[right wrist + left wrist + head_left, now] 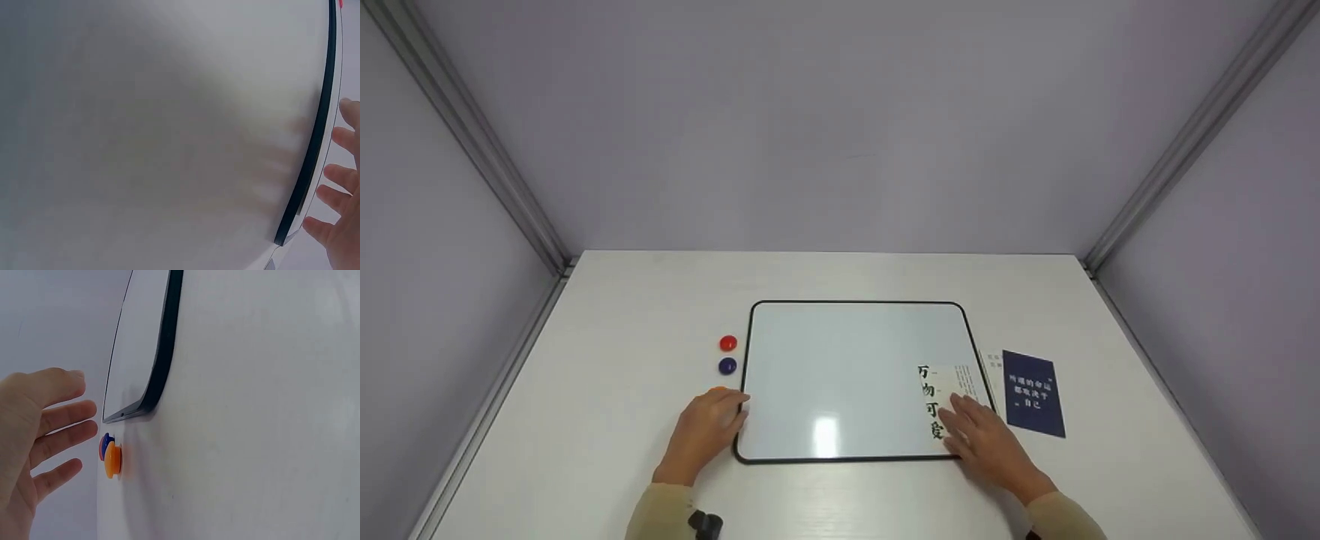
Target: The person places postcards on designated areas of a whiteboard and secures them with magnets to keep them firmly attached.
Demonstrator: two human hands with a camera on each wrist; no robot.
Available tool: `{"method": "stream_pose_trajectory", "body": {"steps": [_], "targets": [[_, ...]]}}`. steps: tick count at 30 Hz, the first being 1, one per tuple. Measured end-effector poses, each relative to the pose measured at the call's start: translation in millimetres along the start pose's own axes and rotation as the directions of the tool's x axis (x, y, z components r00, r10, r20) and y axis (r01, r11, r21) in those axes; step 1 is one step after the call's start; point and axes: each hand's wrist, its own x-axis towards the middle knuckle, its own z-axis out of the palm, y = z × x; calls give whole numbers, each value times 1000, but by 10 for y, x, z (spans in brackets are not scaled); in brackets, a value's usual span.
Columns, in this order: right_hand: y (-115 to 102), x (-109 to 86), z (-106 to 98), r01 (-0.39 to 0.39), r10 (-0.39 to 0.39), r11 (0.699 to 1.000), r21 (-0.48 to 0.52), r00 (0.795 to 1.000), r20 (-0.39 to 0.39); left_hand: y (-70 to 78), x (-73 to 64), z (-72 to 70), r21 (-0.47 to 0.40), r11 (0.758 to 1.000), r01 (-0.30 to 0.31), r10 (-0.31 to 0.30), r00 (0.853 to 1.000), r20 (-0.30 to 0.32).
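A black-framed whiteboard (pixel 840 360) lies on the table. My left hand (pixel 706 427) is at its left edge, thumb and fingers spread apart and holding nothing in the left wrist view. Just beyond those fingers sits an orange round magnet (pixel 112 459), largely hidden by the hand in the head view. A blue magnet (pixel 727 366) and a red magnet (pixel 728 343) lie in a line beside the board. Over the board's lower right corner, my right hand (pixel 990 446) reaches with extended fingers across a white card (pixel 941 386) with large black characters, covering part of it.
To the right of the board lies a dark blue card (pixel 1033 394) with white writing, overlapping a pale card (pixel 994 369) that shows partly at the board's edge. Grey walls enclose the white table (pixel 585 360) at the back and both sides.
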Motion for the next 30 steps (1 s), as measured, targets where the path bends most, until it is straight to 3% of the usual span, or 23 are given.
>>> {"method": "stream_pose_trajectory", "body": {"steps": [6,23,30], "targets": [[-17,0,-37,-100,92,993,68,989,118,-63,-23,-26,-11,1000,22,-22,1000,-4],[11,3,-92,-131,102,985,114,968,231,-241,-7,-65,-40,994,106,-106,994,-8],[22,5,-87,-131,99,984,125,968,232,-322,-8,-42,-39,987,158,-157,987,13]]}}
